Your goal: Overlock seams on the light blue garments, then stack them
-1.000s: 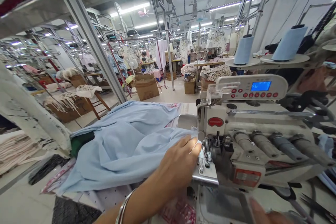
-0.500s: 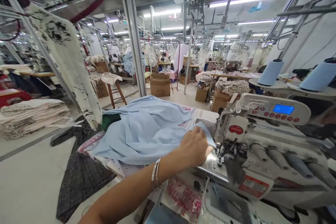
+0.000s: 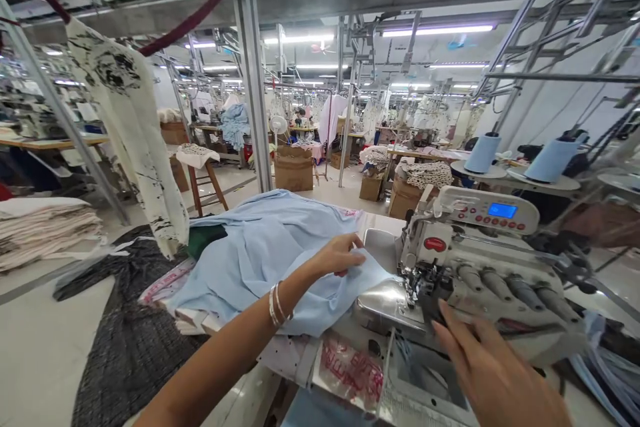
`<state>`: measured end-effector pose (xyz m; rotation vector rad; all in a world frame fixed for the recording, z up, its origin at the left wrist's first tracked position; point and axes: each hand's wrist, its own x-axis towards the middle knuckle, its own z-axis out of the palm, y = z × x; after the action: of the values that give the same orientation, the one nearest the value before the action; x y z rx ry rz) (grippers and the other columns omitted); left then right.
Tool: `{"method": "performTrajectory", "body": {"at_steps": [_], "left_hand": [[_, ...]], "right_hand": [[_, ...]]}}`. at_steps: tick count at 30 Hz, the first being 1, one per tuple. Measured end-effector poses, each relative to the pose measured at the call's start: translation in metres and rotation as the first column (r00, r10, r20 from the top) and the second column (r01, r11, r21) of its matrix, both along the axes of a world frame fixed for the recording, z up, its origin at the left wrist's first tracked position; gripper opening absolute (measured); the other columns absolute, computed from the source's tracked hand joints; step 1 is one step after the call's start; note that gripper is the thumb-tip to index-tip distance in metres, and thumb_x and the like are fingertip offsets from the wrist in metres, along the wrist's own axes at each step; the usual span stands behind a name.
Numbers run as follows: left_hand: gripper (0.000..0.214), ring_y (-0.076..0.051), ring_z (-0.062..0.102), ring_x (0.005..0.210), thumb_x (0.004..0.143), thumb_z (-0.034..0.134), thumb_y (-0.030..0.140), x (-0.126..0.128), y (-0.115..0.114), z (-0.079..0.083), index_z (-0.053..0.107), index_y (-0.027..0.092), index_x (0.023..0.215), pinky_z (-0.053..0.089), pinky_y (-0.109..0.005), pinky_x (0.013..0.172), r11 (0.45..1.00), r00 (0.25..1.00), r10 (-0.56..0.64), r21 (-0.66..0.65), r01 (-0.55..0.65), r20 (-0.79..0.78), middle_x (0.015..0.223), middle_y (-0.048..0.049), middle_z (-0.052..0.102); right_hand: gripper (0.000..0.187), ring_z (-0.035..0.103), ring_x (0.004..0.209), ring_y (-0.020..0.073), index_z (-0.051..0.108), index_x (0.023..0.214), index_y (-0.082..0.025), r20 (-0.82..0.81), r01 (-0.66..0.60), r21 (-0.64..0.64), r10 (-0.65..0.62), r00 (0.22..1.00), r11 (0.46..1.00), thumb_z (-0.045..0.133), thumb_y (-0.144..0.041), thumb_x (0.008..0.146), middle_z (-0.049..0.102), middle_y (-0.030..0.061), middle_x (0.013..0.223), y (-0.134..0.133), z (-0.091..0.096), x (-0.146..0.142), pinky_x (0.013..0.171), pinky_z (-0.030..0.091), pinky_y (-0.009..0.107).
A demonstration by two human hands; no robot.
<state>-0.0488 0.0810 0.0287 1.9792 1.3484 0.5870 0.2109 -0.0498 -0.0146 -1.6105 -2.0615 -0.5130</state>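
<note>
Pale blue woven fabric (image 3: 260, 247) lies bunched just left of the white overlock sewing machine (image 3: 493, 267). The left hand (image 3: 337, 255) is closed on a fold of it, fingers curled. The right hand (image 3: 493, 367) is open and empty, fingers spread, in front of the machine near its metal presser foot (image 3: 413, 287). Two pale blue thread cones (image 3: 483, 153) stand behind the machine.

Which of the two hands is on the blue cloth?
The left hand, with silver bangles, lies on the pale blue fabric; the right hand is by the overlock machine.
</note>
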Motion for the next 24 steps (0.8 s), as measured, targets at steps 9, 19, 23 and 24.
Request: {"method": "performTrajectory", "body": {"at_steps": [9, 19, 23, 24], "left_hand": [[0.016, -0.010, 0.057, 0.039, 0.084, 0.053, 0.034, -0.011, -0.041, 0.019, 0.051, 0.018, 0.084, 0.037, -0.016, 0.040, 0.990, 0.989, -0.089, 0.117, 0.076, 0.118, 0.056, 0.0067, 0.052], [0.019, -0.008, 0.058, 0.044, 0.093, 0.046, 0.033, -0.010, -0.078, 0.019, 0.049, 0.018, 0.081, 0.040, -0.017, 0.047, 0.977, 0.977, -0.146, 0.175, 0.118, 0.156, 0.062, 0.0067, 0.054], [0.023, -0.013, 0.063, 0.060, 0.095, 0.044, 0.024, -0.018, -0.113, -0.007, 0.054, 0.017, 0.076, 0.042, -0.020, 0.055, 0.854, 0.988, -0.019, 0.511, 0.095, -0.151, 0.066, 0.0005, 0.060], [0.021, -0.015, 0.062, 0.062, 0.094, 0.045, 0.021, -0.019, -0.123, -0.015, 0.055, 0.016, 0.076, 0.041, -0.021, 0.053, 0.789, 0.970, 0.048, 0.604, 0.110, -0.240, 0.072, -0.0019, 0.062]], "right_hand": [[0.011, 0.069, 0.062, 0.0260, 0.053, 0.087, -0.014, 0.322, 0.281, -0.172, -0.216, 0.922, 0.944, 0.046, -0.021, 0.093, 0.062, 0.0083, 0.075, 0.034, 0.053, -0.078, 0.046, 0.045, 0.028], [0.026, 0.068, 0.061, 0.0279, 0.055, 0.088, -0.021, 0.087, 0.311, -0.215, -0.299, 0.950, 0.926, 0.045, -0.045, 0.093, 0.068, 0.0054, 0.075, 0.023, 0.037, -0.044, 0.047, 0.045, 0.033], [0.052, 0.069, 0.072, 0.0253, 0.060, 0.088, -0.023, -0.607, 0.039, -0.420, -0.312, 0.731, 0.907, 0.058, -0.072, 0.071, 0.071, 0.0044, 0.078, -0.015, -0.008, -0.020, 0.057, 0.052, 0.031], [0.053, 0.068, 0.073, 0.0229, 0.061, 0.089, -0.023, -0.739, -0.093, -0.446, -0.308, 0.599, 0.890, 0.059, -0.072, 0.069, 0.071, 0.0046, 0.080, -0.028, -0.021, -0.024, 0.060, 0.053, 0.029]]}}
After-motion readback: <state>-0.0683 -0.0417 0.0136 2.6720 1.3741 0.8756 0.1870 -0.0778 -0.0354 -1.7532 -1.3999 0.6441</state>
